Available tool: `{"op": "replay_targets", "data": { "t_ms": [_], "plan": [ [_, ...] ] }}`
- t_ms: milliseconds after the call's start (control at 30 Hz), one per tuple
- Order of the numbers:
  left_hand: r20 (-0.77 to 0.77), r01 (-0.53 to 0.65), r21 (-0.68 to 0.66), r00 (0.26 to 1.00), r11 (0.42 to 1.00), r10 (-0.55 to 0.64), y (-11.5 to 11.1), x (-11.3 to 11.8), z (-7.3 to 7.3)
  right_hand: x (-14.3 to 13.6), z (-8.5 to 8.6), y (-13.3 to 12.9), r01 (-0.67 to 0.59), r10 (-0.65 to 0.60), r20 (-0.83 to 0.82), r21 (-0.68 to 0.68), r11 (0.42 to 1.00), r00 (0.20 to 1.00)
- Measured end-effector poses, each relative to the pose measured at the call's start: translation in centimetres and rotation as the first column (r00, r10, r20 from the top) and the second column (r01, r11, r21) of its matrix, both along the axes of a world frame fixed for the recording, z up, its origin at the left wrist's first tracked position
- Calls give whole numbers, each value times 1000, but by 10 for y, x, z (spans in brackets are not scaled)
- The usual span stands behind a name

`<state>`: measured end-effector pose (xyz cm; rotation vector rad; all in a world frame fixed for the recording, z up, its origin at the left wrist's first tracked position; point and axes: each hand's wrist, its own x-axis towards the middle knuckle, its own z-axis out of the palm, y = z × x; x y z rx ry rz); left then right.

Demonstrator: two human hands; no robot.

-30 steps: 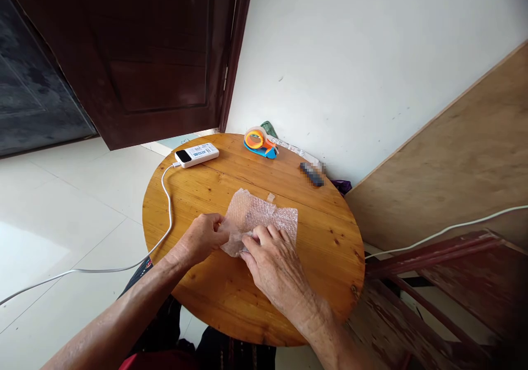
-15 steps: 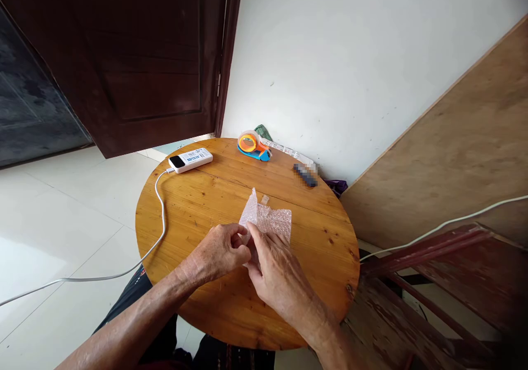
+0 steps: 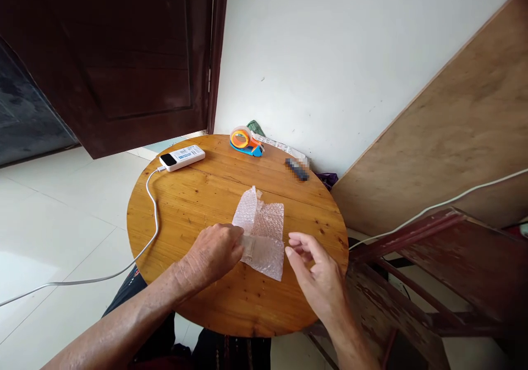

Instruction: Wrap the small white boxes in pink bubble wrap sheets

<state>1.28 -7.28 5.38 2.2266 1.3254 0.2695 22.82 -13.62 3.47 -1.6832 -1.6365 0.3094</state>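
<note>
A sheet of pinkish bubble wrap (image 3: 267, 220) lies folded near the middle of the round wooden table (image 3: 173, 210), one flap standing up at its upper left. My left hand (image 3: 216, 249) is closed at the sheet's left edge, its fingertips gripping the wrap; their undersides are hidden. Beside those fingers, a clear strip (image 3: 248, 247) that looks like tape lies on the lower fold. Just to the right of the wrap is my right hand (image 3: 319, 274), apart from it, with thumb and fingers parted and nothing between them.
A white device (image 3: 183, 157) with a cable plugged in sits at the table's back left. An orange and blue tape dispenser (image 3: 246, 142) stands at the back, with a blurred dark object (image 3: 297, 169) to its right. A reddish wooden chair (image 3: 412, 238) stands at right.
My right hand has come off the bubble wrap and moved right, its fingers parting. The lower fold now shows. My left hand stays at the left edge. The view has shifted slightly.
</note>
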Motion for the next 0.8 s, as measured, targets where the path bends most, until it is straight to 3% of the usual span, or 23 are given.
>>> {"op": "replay_targets", "data": {
  "t_ms": [100, 200, 300, 433, 633, 800],
  "plan": [
    [-78, 50, 100, 996, 994, -42, 1, -2, -3, 16, -10, -14, 51, -61, -45, -210, 976, 997],
    [-34, 108, 242, 994, 964, -103, 5, -5, -11, 10, -14, -19, 62, -83, -54, -306, 950, 995],
    [58, 124, 265, 988, 956, -144, 9, -6, -19, -6, -14, -13, 105, -117, -23, -283, 953, 993],
    [139, 69, 173, 986, 983, -94, 3, -3, -23, -20, -19, 1, 121, -135, -46, -237, 964, 990],
    [103, -43, 162, 994, 986, 27, -13, 0, -21, -20, -26, 10, 114, -150, -166, -205, 972, 975],
    [73, -32, 165, 997, 986, 20, -12, 0, -20, -20, -22, 11, 62, -112, -166, -281, 958, 980]
  ]
}}
